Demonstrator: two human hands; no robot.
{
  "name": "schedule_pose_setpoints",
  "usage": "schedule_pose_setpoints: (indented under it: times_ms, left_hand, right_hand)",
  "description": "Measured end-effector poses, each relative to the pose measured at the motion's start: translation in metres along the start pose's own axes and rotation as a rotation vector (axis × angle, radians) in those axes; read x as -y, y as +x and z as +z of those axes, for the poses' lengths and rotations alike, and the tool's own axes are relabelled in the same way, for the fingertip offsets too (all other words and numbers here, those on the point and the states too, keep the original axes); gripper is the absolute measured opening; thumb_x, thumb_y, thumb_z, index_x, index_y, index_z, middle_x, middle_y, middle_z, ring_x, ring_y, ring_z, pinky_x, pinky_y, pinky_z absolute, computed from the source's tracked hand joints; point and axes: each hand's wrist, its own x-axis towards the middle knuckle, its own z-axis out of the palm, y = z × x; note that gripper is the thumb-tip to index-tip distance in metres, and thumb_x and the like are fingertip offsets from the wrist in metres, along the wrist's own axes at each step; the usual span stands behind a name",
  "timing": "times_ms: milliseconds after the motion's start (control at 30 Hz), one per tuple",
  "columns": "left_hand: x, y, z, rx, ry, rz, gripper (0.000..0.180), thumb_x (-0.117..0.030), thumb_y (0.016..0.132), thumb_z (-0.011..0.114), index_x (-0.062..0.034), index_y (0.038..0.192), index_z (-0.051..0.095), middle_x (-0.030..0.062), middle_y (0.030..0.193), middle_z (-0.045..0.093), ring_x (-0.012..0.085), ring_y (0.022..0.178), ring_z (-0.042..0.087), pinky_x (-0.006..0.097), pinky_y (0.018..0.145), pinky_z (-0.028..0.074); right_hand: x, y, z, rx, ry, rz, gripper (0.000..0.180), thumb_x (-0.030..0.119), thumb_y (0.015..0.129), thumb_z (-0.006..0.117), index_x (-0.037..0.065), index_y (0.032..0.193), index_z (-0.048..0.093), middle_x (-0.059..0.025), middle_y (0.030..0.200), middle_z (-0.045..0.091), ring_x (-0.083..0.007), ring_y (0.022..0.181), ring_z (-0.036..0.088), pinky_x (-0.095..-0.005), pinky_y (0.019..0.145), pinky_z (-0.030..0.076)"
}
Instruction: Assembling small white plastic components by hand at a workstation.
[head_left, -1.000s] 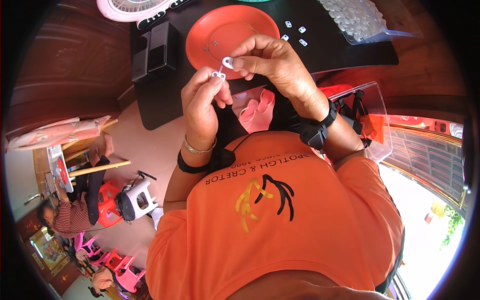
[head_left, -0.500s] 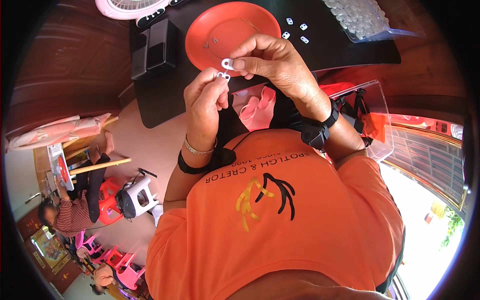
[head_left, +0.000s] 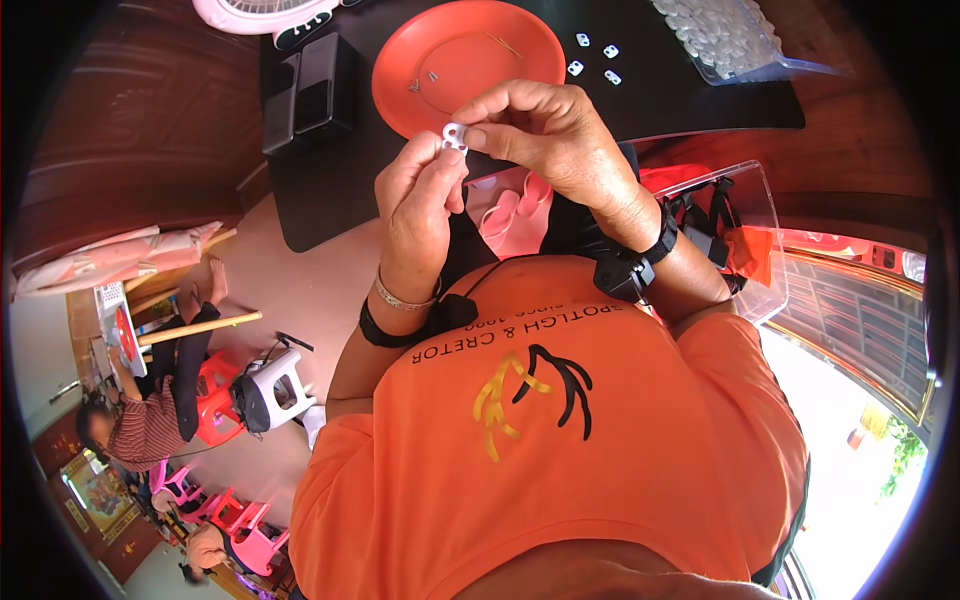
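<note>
Near the edge of the orange-red plate, my hands meet. A small white plastic piece with a hole is pinched between thumb and forefinger of my right hand. My left hand pinches another small white plastic piece, mostly covered by its fingertips. The two pieces touch or overlap; whether they are joined I cannot tell. Short metal bits and thin brass-coloured sticks lie in the plate.
Several small white pieces lie on the black table right of the plate. A clear tray of whitish pieces stands at far right, a dark box at left. Below right is a clear bin. Another person sits at far left.
My hands have come closer together, shutting the gap between the two white pieces. My left hand has shifted slightly right, and my right hand slightly down.
</note>
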Motion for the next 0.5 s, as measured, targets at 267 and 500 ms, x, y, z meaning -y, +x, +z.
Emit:
schedule_pose_setpoints:
  times_ms: [267, 500]
  left_hand:
    - [0.002, -0.001, 0.002, 0.001, -0.012, 0.020, 0.024, -0.019, 0.091, 0.045, -0.0037, 0.074, 0.049, 0.0005, 0.061, 0.045, 0.0074, 0.051, 0.042, 0.020, 0.047, 0.029]
    - [0.007, 0.000, -0.001, 0.031, -0.143, -0.092, 0.026, -0.023, 0.092, 0.047, -0.0020, 0.076, 0.052, -0.0013, 0.058, 0.041, 0.0072, 0.048, 0.039, 0.021, 0.045, 0.029]
  right_hand:
    - [-0.001, 0.000, -0.004, 0.049, -0.032, 0.020, 0.013, 0.006, 0.085, 0.066, 0.001, 0.097, 0.067, -0.0026, 0.087, 0.067, -0.0084, 0.082, 0.062, -0.0228, 0.075, 0.051]
    - [-0.010, -0.001, -0.006, 0.096, 0.003, -0.012, 0.013, 0.008, 0.086, 0.066, 0.002, 0.097, 0.067, -0.0026, 0.087, 0.067, -0.0087, 0.083, 0.063, -0.0232, 0.075, 0.051]
